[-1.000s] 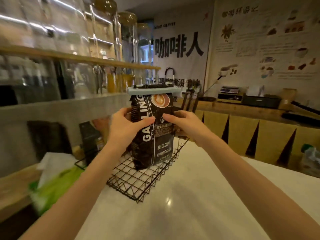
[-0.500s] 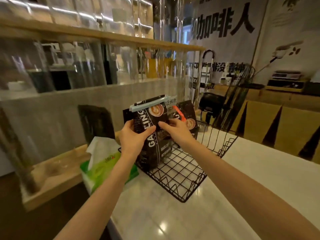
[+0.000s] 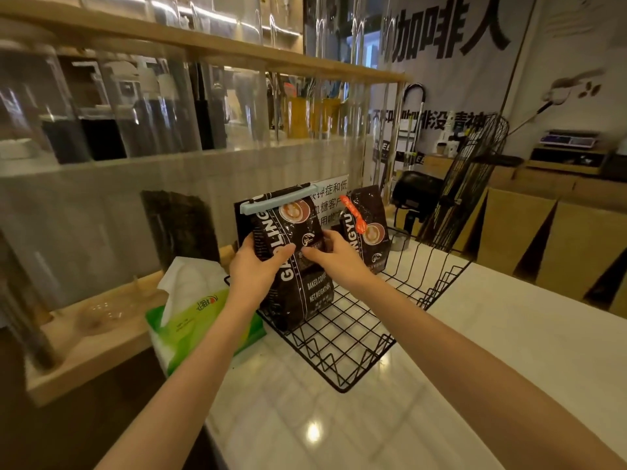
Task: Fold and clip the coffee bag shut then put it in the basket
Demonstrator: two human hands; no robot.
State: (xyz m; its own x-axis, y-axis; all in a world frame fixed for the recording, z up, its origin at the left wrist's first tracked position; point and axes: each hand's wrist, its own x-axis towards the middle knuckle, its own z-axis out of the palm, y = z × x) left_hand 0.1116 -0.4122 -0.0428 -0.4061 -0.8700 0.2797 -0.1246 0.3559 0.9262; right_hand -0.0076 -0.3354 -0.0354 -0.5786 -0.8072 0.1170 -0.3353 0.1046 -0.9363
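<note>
A black coffee bag [image 3: 307, 293] stands upright at the near left corner of a black wire basket [image 3: 353, 364], its folded top held by a pale blue clip [image 3: 276, 201]. My left hand [image 3: 254, 269] grips the bag's left side and my right hand [image 3: 334, 257] holds its right front. The bag's bottom rests on the basket's wire floor. A second black coffee bag [image 3: 371, 232] with an orange clip [image 3: 353, 213] stands deeper in the basket.
A green tissue pack [image 3: 200, 320] lies just left of the basket on the white marble counter [image 3: 441, 385]. A low wooden ledge [image 3: 95, 340] and glass jars sit to the left. Cardboard boxes [image 3: 543, 239] stand behind the counter on the right.
The bag came down from in front of me into the basket's near left corner, both hands still on it. My view turned left and down, bringing the second bag into sight.
</note>
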